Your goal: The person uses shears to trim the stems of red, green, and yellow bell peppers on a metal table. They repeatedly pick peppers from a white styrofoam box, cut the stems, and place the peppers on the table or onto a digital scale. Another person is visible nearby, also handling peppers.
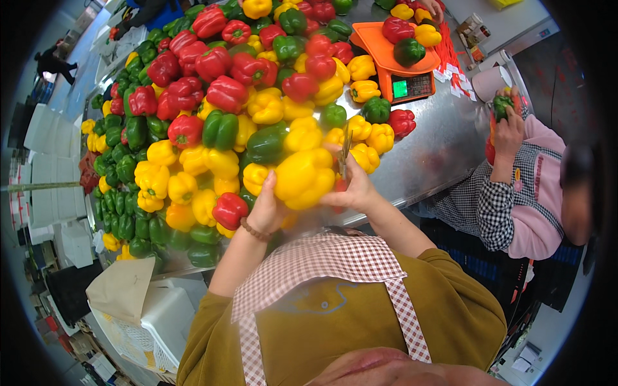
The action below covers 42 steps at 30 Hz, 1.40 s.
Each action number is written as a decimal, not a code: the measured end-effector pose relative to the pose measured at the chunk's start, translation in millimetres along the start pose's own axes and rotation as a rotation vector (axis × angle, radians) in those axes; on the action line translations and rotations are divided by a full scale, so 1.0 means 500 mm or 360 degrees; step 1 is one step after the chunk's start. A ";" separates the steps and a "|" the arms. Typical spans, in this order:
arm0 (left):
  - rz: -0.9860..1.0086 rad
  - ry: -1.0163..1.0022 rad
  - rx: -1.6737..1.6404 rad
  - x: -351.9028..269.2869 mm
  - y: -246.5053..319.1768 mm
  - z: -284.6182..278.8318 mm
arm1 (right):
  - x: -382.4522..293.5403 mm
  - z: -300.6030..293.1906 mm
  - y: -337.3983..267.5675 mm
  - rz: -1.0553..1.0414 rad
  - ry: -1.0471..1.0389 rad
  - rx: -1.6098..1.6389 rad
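Note:
A large yellow bell pepper [305, 178] is held up in front of my chest, above the heaped table. My left hand [266, 208] grips its near left side; a bead bracelet circles that wrist. On the other side, my right hand [356, 187] holds a pair of scissors [345, 153] with the blades pointing away from me and a red handle partly hidden in the palm. The fingers of this hand also seem to touch the pepper. Close to my left hand lie a red bell pepper [230, 211] and another yellow pepper [256, 178].
Red, green and yellow peppers [227, 94] are piled across the metal table [410, 164]. An orange scale [372, 46] bears several peppers. Red tape strips [449, 46] lie beyond it. To the right, a co-worker [521, 193] holds peppers. A white foam box [166, 313] stands lower left.

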<state>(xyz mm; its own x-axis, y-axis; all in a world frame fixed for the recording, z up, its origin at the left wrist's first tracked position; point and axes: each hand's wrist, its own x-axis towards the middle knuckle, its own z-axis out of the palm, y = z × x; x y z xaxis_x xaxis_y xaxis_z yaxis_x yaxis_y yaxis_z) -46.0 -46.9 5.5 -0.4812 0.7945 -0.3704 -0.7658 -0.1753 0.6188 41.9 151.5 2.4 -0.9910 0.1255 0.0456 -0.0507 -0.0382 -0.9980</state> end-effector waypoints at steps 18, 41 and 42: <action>-0.0012 0.0104 -0.0186 0.021 -0.019 0.022 | -0.010 -0.001 0.031 -0.0042 0.0172 -0.0144; 0.0383 -0.0377 -0.0060 -0.005 -0.028 -0.005 | -0.009 -0.065 -0.029 0.0425 0.0089 0.0949; 0.0412 -0.0368 0.0019 -0.008 -0.025 -0.009 | -0.013 -0.067 -0.034 0.0503 0.0109 0.0926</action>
<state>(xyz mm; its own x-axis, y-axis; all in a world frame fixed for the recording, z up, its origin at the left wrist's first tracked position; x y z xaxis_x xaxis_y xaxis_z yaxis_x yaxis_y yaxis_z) -36.6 -50.3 -3.8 -0.5484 0.8355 -0.0340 -0.6252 -0.3827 0.6803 53.1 184.8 17.5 -0.9601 0.0823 -0.2671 0.1635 -0.6098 -0.7755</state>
